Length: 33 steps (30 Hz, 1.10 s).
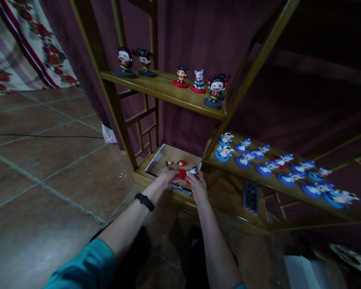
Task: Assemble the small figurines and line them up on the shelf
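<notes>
Over an open cardboard box [154,159] on the lowest shelf, my two hands are close together. My left hand [167,176] has its fingers closed on a small figurine whose round red base [182,174] faces up. In my right hand [199,185] is a pale white-blue figurine [192,171], with some red showing below it. Inside the box lie a dark-haired figurine [169,163] and a figurine with a red base [182,163]. Another small dark figurine [195,166] shows by the box's right side. Fingers hide parts of the held pieces.
Above the box, a wooden shelf [165,89] bears several figurines on black or red bases. To the right, a lower shelf [210,161] carries rows of figurines on mostly blue and purple bases. A blurred dark object [251,197] is beneath it. Wooden posts [120,120] frame the unit.
</notes>
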Each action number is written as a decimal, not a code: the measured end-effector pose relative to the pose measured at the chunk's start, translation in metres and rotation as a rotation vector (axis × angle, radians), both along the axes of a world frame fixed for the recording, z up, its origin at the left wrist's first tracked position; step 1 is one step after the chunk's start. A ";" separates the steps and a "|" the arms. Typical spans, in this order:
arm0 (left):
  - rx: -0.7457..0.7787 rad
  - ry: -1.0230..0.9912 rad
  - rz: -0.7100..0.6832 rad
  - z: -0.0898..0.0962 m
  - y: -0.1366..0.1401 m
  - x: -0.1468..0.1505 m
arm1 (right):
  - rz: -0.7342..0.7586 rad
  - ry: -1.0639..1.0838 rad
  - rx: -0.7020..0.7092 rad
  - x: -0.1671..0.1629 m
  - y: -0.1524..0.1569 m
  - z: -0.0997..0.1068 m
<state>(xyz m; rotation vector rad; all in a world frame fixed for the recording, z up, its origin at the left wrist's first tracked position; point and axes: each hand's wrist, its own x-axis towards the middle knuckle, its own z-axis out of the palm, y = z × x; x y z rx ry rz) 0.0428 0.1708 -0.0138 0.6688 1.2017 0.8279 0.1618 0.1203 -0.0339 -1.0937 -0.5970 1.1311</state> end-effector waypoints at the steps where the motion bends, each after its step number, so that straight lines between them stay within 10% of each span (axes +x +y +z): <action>1: 0.000 -0.014 0.002 0.000 -0.001 0.001 | -0.015 -0.022 0.003 0.000 0.000 0.000; 33: 0.123 -0.084 -0.017 -0.003 -0.005 0.003 | -0.001 -0.235 -0.009 -0.002 0.009 -0.017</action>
